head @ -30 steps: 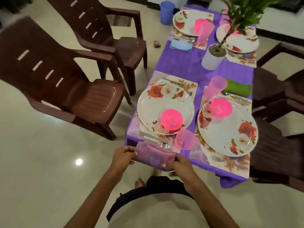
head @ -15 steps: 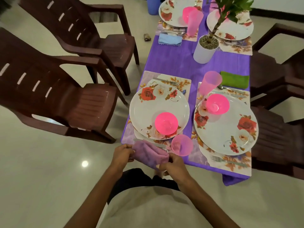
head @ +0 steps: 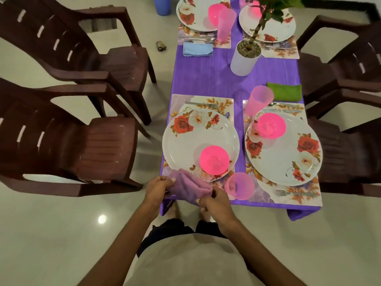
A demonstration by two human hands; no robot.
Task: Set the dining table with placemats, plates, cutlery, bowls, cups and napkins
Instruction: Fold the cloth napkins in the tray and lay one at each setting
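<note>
A folded purple napkin (head: 188, 185) lies over the near left corner of the purple table (head: 208, 79). My left hand (head: 157, 189) pinches its left end and my right hand (head: 215, 201) pinches its right end. Just beyond it a floral plate (head: 189, 145) carries a pink bowl (head: 214, 159) on a floral placemat (head: 226, 104). A pink cup (head: 239, 185) stands right of the napkin. The near right place has a plate (head: 288, 157), a pink bowl (head: 271, 124), a pink cup (head: 258, 100), a fork (head: 294, 194) and a green napkin (head: 285, 91).
A white pot with a plant (head: 244, 58) stands mid-table. Two further set places with a blue napkin (head: 197, 49) lie at the far end. Brown plastic chairs stand at the left (head: 68, 145) and right (head: 348, 141). A blue bin (head: 161, 5) sits on the floor.
Both hands have carried the purple napkin forward over the table's near left corner, close to the plate's edge. The view has tilted downward.
</note>
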